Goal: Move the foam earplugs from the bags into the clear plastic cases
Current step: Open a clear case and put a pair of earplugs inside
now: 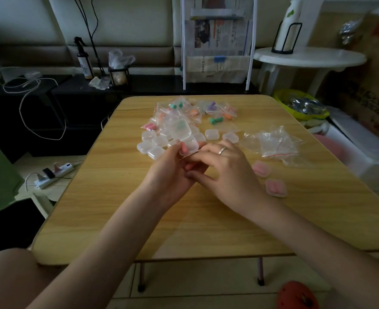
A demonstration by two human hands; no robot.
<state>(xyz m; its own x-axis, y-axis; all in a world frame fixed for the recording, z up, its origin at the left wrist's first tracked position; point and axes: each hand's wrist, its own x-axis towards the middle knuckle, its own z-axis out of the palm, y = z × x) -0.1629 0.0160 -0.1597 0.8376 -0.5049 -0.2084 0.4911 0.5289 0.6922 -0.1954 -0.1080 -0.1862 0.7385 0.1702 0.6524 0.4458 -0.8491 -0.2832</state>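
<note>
Left hand [173, 172]: grip curled round a clear case [189, 145], held above the surface [184, 219], pink earplug [184, 148] showing at the fingertips.
Right hand [226, 168]: fingers bent toward the same case, fingertips hidden behind the left hand; grip state impossible to tell.
Empty cases [153, 143]: heaped just left of the held case.
Earplug bags [184, 112]: beyond the held case, contents blurred.
Filled pink cases [275, 187]: right of the held case.
Empty bags [275, 141]: crumpled, right of the held case.

No readable text.
Print on the newspapers [217, 36] in the rack and on the cardboard box [366, 101] at right is too blurred to read.
</note>
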